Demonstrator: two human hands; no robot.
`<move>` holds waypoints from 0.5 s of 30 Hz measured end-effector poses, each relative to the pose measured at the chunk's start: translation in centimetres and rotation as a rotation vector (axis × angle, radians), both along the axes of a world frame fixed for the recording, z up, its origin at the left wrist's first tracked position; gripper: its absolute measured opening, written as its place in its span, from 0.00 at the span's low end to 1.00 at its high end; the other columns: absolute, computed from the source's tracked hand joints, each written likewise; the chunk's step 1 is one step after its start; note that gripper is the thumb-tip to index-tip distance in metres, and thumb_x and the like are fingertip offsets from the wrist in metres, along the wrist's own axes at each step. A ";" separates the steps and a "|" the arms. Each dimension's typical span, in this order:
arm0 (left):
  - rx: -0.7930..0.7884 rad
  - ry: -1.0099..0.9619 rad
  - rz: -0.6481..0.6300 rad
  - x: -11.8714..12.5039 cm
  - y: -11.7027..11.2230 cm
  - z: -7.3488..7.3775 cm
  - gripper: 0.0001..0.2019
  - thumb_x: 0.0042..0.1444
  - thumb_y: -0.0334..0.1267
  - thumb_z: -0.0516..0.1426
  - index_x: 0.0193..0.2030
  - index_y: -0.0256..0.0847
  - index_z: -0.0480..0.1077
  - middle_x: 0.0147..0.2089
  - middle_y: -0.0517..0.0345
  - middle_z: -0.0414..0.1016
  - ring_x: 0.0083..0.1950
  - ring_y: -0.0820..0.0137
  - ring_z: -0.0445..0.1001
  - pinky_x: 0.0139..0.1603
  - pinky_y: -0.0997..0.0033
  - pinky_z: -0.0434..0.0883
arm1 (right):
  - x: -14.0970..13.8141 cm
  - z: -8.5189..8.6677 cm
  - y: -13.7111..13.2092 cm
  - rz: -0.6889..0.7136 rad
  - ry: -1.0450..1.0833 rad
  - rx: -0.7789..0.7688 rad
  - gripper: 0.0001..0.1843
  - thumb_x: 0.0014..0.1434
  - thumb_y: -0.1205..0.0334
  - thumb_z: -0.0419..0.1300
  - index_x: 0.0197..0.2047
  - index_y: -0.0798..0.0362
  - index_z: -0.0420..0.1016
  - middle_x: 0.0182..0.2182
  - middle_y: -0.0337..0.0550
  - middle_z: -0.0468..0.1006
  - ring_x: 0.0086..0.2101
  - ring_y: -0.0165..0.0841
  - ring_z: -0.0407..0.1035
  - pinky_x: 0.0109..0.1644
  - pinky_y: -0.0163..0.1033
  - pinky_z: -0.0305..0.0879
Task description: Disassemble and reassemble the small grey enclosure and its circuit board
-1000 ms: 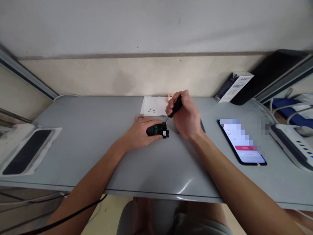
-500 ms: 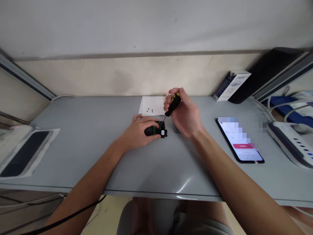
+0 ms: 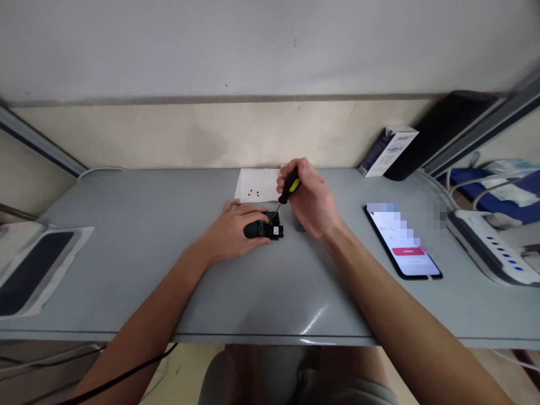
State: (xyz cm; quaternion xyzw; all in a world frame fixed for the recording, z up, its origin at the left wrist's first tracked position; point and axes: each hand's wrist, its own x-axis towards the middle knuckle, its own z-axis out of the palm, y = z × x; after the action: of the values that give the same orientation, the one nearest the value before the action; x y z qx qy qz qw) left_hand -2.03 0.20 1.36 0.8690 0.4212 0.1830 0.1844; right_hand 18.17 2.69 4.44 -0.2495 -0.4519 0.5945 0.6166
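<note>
My left hand point(image 3: 230, 233) rests on the table with its fingers around a small black electronic device point(image 3: 276, 231), pinning it down. A strip of green circuit board and a white label show on the device. My right hand point(image 3: 316, 205) grips a black and yellow screwdriver point(image 3: 290, 187). Its thin shaft slants down to the left, and the tip meets the device's upper part; the exact contact spot is too small to make out. Just behind the device lies a white sheet of paper point(image 3: 268, 188) bearing several tiny dark screws point(image 3: 253, 193).
To the right lie a lit phone point(image 3: 407, 242) and a white power strip point(image 3: 491, 247). A blue and white carton point(image 3: 388, 152) and a black cylinder-like object point(image 3: 439, 135) lean at the back right. A dark flat device point(image 3: 31, 273) sits on white wrapping at left.
The view has shifted slightly, so everything sits a little further left. The screwdriver's handle has turned in my right hand, its yellow patch now facing differently. My left hand still holds the device.
</note>
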 end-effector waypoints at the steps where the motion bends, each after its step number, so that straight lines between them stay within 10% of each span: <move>1: 0.004 -0.002 -0.006 0.0 0.0 0.0 0.13 0.61 0.50 0.67 0.48 0.48 0.77 0.65 0.54 0.79 0.65 0.57 0.77 0.72 0.50 0.55 | 0.0 0.0 -0.1 -0.012 -0.017 0.009 0.27 0.56 0.33 0.70 0.33 0.47 0.68 0.33 0.36 0.74 0.30 0.28 0.70 0.35 0.38 0.68; 8: -0.028 0.001 0.008 0.1 -0.1 0.3 0.12 0.62 0.49 0.67 0.46 0.47 0.76 0.61 0.56 0.82 0.64 0.56 0.77 0.71 0.49 0.56 | -0.5 -0.1 -0.2 -0.081 -0.092 0.068 0.30 0.55 0.30 0.68 0.33 0.46 0.62 0.20 0.26 0.61 0.20 0.25 0.59 0.28 0.37 0.61; 15: -0.033 -0.048 0.046 0.4 0.0 -0.4 0.14 0.62 0.51 0.67 0.43 0.47 0.71 0.60 0.55 0.82 0.62 0.56 0.77 0.70 0.49 0.60 | -0.1 0.1 0.0 0.028 0.018 -0.004 0.25 0.54 0.37 0.73 0.33 0.48 0.71 0.32 0.35 0.75 0.31 0.27 0.71 0.38 0.37 0.67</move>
State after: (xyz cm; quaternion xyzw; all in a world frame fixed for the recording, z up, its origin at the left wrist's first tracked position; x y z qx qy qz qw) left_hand -1.61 0.17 0.92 0.8512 0.4397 0.2011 0.2042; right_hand 18.05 2.66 4.50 -0.2391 -0.4483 0.6062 0.6118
